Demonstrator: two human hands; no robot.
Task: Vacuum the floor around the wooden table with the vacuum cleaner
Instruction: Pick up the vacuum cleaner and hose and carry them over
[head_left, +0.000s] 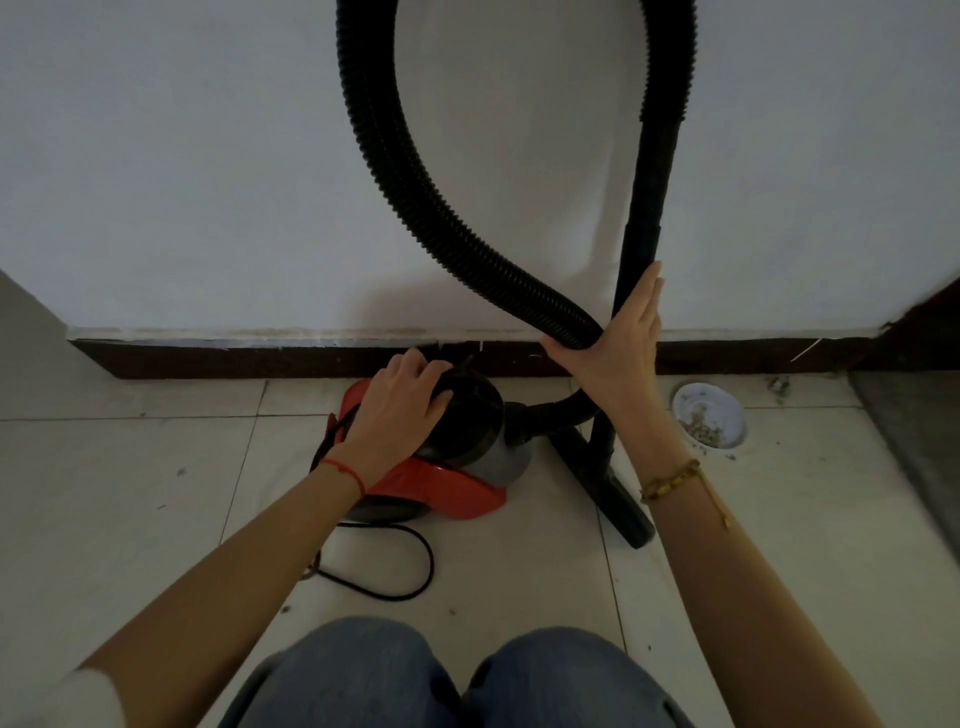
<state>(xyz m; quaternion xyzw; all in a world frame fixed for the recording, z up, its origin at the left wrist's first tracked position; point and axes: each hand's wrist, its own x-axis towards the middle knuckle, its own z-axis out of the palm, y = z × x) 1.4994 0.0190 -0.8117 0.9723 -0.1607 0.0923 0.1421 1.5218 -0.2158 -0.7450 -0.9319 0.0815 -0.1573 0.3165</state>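
Vacuuming looks not yet begun: no wooden table is in view, and grit dots the pale glossy tile floor. The vacuum cleaner, a red and black plastic canister, sits by the plain wall. Its ribbed hose loops overhead to a smooth rigid wand standing upright. The left hand curls its fingers around the canister's top handle; the right hand lies open-fingered against hose and wand.

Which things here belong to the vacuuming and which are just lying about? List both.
Job:
red and grey vacuum cleaner body
black ribbed hose
black rigid wand
black floor nozzle
black power cord

Lying about:
round white floor drain cover
scattered debris
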